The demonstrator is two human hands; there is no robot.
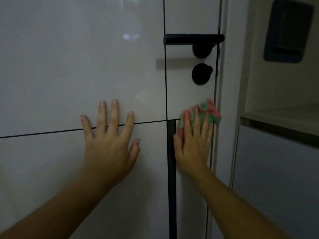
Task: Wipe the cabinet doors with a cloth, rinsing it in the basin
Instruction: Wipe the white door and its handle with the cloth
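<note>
A glossy white door panel (69, 66) fills most of the head view, split by thin dark grooves. My left hand (110, 140) lies flat on it with fingers spread, across the horizontal groove. My right hand (193, 142) presses a pink and green cloth (210, 111) flat against the narrow right strip of the panel, just right of a dark vertical strip (171, 169). The cloth bunches out above and to the right of my fingertips. No basin is in view.
A black lever handle (193, 39) and a black round lock knob (201, 74) sit above my right hand. The door frame (226, 100) runs down the right. Beyond it are a recessed shelf (279, 111), a dark wall-mounted holder (288, 30) and a pale cabinet front (276, 169).
</note>
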